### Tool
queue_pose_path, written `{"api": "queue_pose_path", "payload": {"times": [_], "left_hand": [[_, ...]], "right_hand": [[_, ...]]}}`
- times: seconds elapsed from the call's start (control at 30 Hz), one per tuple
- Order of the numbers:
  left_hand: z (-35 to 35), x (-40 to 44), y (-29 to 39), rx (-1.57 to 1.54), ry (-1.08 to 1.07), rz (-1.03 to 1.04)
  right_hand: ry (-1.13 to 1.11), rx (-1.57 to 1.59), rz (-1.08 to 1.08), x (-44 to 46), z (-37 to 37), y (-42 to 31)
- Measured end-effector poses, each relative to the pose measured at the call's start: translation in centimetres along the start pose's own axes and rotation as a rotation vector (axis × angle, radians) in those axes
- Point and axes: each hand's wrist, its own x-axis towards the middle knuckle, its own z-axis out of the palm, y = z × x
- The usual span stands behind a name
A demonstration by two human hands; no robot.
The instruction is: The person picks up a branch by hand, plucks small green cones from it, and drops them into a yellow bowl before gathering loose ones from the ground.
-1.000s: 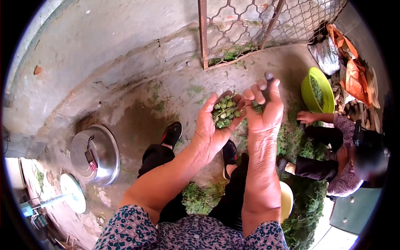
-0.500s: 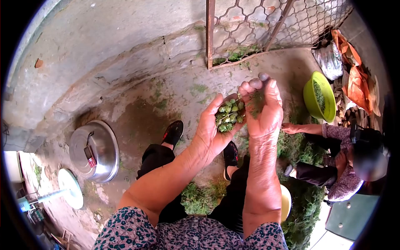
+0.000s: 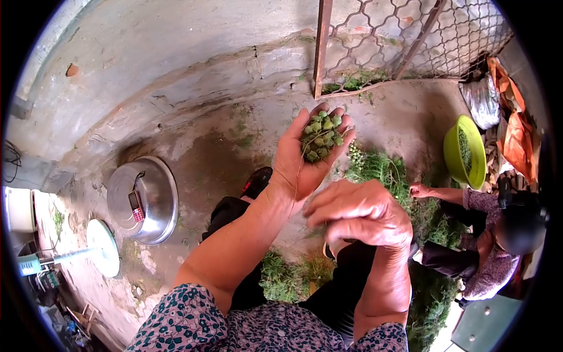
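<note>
My left hand [image 3: 300,161] is cupped palm up in front of me, holding a small heap of round green seed heads [image 3: 321,138] on thin stems. One thin stalk hangs down over the wrist. Lower and to the right, my right hand [image 3: 366,212] is back side up, slightly smeared by motion. Its fingers bend loosely to the left with the thumb apart from them, and I see nothing in it. Beyond that hand lie feathery green plants [image 3: 381,167] on the ground, with a pale cluster of seed heads at their left end.
At the right, a seated person [image 3: 487,246] reaches toward the plants. Behind stands a yellow-green basin [image 3: 479,155] with green bits inside. To the left, a red phone [image 3: 136,206] rests on an upturned metal basin [image 3: 161,202], near a pale round-based stand [image 3: 105,249]. A metal lattice [image 3: 375,35] leans at the back.
My right hand has drawn away from beside my left hand, down toward me, and turned over. The feathery sprig at its fingers no longer shows. My left hand still holds the seed heads.
</note>
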Motion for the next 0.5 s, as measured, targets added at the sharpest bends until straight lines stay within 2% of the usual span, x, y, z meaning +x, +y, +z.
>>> {"api": "queue_pose_path", "payload": {"times": [0.07, 0.1, 0.13, 0.27, 0.3, 0.5], "left_hand": [[0.1, 0.1, 0.0, 0.042, 0.021, 0.027], [-0.2, 0.1, -0.1, 0.076, -0.019, 0.023], [-0.2, -0.1, -0.3, 0.075, -0.020, 0.022], [0.0, -0.5, -1.2, 0.147, -0.007, 0.016], [0.0, -0.6, -1.3, 0.185, -0.004, 0.007], [-1.0, -0.5, -1.6, 0.228, 0.020, -0.015]], "right_hand": [[0.324, 0.036, 0.236, -0.3, 0.5, 0.4], [0.480, 0.032, 0.261, 0.2, 0.5, 0.4], [0.663, -0.166, 0.230, 0.4, 0.9, 1.1], [0.746, -0.602, 0.061, 2.0, 1.6, 2.8], [0.707, -0.689, 0.109, 2.2, 1.7, 2.6], [0.742, -0.689, 0.166, 2.3, 2.0, 3.7]]}}
